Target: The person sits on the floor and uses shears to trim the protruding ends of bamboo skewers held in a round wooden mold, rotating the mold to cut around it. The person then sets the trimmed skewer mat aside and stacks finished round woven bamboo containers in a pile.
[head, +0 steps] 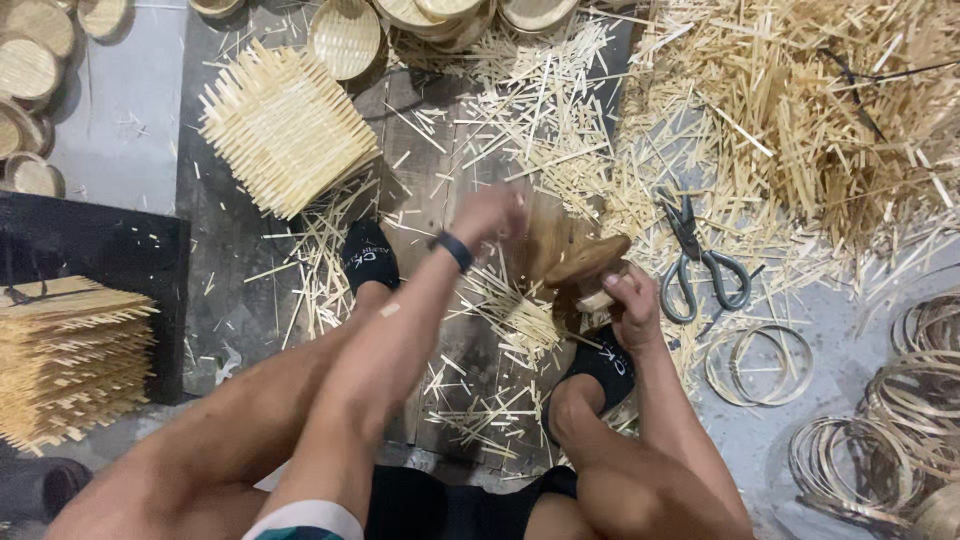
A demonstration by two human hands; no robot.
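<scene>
The right hand (632, 300) was closed around a small woven bamboo disc (588, 262) in the middle of the floor (130, 110), between two black-socked feet — light, thin, somewhat brittle, best taken by its rim. The left hand (488, 215) was motion-blurred above it — whether it clasped anything could not be told. One pair of scissors (705, 268) lay just right; two mat stacks lay left.

The woven mat (285, 128) lies on the floor (130, 110) at far left of centre, with a round woven tray (345, 37) just beyond it. A stack of mats (68, 360) sits at the near left edge. The strip pile (800, 110) fills the far right; the scissors (703, 262) lie at its near edge. Hoops (760, 362) lie near right of the scissors. At centre, the right hand (630, 300) grips a round piece (587, 262); the left hand (488, 215) is just left of it, above scattered offcuts (520, 325).
</scene>
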